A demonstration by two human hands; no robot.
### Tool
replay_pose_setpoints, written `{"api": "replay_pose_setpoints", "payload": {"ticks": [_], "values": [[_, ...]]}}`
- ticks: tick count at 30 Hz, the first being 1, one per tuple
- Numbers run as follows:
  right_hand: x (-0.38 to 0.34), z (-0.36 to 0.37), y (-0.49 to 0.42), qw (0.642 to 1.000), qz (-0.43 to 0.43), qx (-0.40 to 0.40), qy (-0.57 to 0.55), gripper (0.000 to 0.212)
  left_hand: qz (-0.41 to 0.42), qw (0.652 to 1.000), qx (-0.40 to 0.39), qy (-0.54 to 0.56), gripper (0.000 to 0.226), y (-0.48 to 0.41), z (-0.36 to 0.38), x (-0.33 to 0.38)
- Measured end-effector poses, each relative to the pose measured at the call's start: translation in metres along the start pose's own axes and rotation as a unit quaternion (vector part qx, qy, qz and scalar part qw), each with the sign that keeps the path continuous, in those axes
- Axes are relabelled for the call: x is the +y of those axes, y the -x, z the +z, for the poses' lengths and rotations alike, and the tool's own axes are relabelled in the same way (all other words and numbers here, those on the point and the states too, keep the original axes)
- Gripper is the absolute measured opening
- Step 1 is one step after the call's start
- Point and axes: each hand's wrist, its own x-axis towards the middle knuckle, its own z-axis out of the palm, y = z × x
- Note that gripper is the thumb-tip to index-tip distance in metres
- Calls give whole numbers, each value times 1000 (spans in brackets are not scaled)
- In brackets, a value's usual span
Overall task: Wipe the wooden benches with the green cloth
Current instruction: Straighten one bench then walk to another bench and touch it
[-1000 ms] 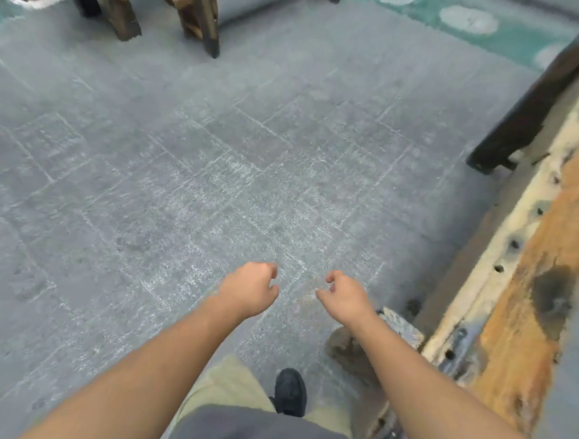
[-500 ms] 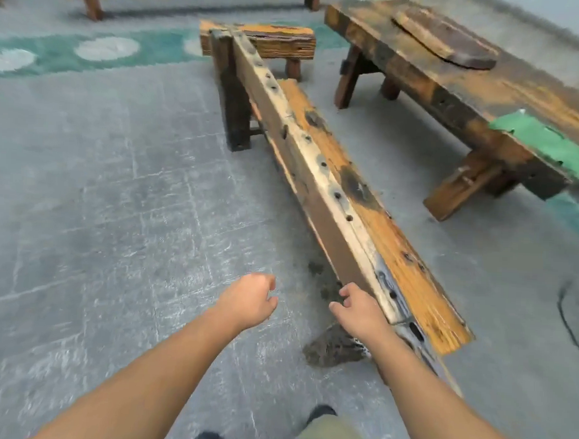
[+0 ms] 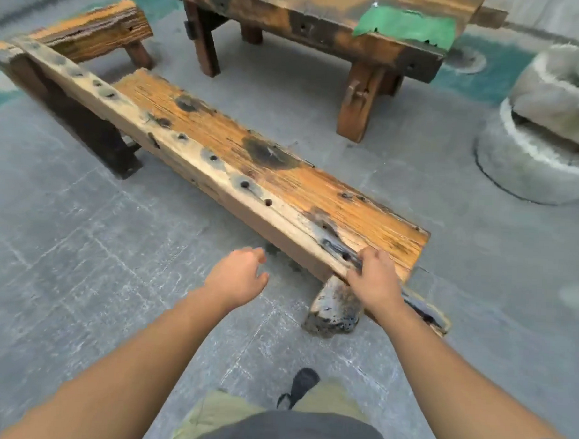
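Observation:
A long orange, weathered wooden bench (image 3: 283,172) runs from the upper left to the lower right in front of me. My right hand (image 3: 373,277) lies over its near end, fingers curled loosely, holding nothing. My left hand (image 3: 237,276) hovers over the floor just left of that end, fingers loosely curled and empty. The green cloth (image 3: 406,23) lies flat on the near corner of a wider, darker bench (image 3: 322,35) at the top, far beyond both hands.
A short wooden bench (image 3: 100,28) stands at the upper left. At the right sits a round grey stone base (image 3: 529,163) with a stone piece on it. A stone block (image 3: 334,307) props the long bench's near end. Below are my shoe (image 3: 302,384) and grey paving.
The view has swung right, so the benches and green cloth now lie ahead. My right hand has come onto the long bench's near end; my left hand stays beside it.

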Motion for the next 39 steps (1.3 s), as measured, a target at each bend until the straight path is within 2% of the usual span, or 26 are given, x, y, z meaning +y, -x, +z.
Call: {"api": "replay_pose_setpoints", "payload": {"ticks": [5,9,13,17,23,31,39], "values": [[44,3,4,988,145,7,54,42,121,990,-25,-65,40,-66,0,32],[57,33,10,978,167,65,111,38,232,962,-36,-139,46,-122,19,54],[62,60,3,957,185,160,154,36,282,939,-69,-185,50,-169,49,53],[67,77,-4,936,201,223,183,32,305,920,-4,-245,54,-175,65,43],[72,82,-6,926,183,255,211,34,325,912,48,-244,57,-176,75,39],[69,81,-2,921,170,293,192,39,339,897,146,-243,49,-171,87,38],[78,91,-10,899,126,377,184,46,344,879,252,-213,42,-180,98,30]]}}
